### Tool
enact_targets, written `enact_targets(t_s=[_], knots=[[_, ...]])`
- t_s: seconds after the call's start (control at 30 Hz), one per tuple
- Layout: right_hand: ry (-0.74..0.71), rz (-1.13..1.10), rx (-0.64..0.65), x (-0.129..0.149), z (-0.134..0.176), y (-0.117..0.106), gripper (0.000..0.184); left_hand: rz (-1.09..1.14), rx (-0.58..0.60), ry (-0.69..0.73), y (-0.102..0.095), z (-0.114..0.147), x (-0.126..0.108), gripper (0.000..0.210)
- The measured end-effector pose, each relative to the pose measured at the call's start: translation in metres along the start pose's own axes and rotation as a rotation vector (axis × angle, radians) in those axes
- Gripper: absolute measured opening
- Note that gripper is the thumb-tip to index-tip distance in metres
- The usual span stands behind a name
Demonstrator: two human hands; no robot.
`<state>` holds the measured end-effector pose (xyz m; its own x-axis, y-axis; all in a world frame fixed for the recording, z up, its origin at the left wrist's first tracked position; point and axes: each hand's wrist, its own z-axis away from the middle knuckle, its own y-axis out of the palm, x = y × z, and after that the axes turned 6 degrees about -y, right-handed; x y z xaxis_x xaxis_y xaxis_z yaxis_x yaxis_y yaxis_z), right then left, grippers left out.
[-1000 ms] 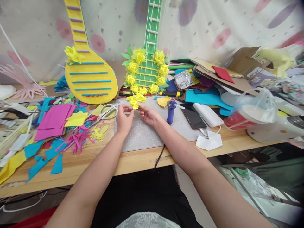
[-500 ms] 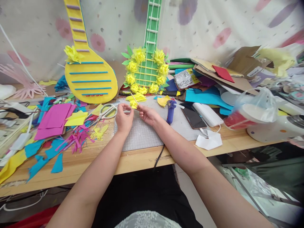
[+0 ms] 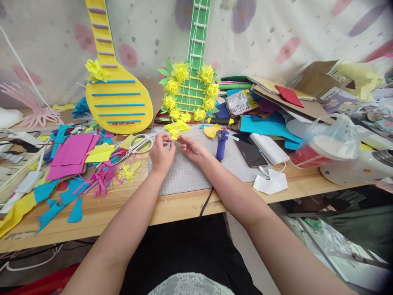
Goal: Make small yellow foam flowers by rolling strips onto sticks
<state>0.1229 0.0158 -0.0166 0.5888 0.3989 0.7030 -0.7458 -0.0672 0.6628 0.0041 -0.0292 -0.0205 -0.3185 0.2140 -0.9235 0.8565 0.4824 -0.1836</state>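
A small piece of yellow crepe paper (image 3: 174, 134) is between my hands, above the grey cutting mat (image 3: 184, 176). My left hand (image 3: 161, 153) has its fingers curled, with thumb and fingertips at the paper's near left edge; the exact grip is partly hidden. From the right, my right hand (image 3: 192, 149) pinches a thin pale stick (image 3: 176, 126), which slants up and left across the paper. Just behind lie yellow paper strips (image 3: 181, 125). A blue glue gun (image 3: 221, 145) stands right of my right hand. White-handled scissors (image 3: 141, 143) lie left of my left hand.
A yellow lute-shaped model (image 3: 119, 110) and a green one (image 3: 196, 53) with yellow paper flowers lean at the back. Magenta paper (image 3: 72, 155) and scraps cover the left side. On the right are a phone (image 3: 250, 150), a white power bank (image 3: 269, 147) and a bagged cup (image 3: 316, 151).
My left hand has shifted slightly, its thumb and fingers curling differently beside the yellow paper. My right hand stays at nearly the same place. The whole view has shifted slightly.
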Motion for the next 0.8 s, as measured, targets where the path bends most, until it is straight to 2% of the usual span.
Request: enact_targets(t_s=[0.5, 0.63, 0.8], knots=[[0.002, -0.009, 0.015, 0.001, 0.001, 0.001, 0.008, -0.103, 0.042, 0.047, -0.002, -0.002, 0.003, 0.036], [0.0, 0.019, 0.025, -0.001, 0.001, 0.002, 0.007, -0.196, 0.033, 0.118, 0.0, -0.005, 0.007, 0.033], [-0.027, 0.062, 0.022, -0.003, 0.002, 0.004, 0.004, -0.405, -0.041, 0.254, 0.002, -0.009, 0.016, 0.028]])
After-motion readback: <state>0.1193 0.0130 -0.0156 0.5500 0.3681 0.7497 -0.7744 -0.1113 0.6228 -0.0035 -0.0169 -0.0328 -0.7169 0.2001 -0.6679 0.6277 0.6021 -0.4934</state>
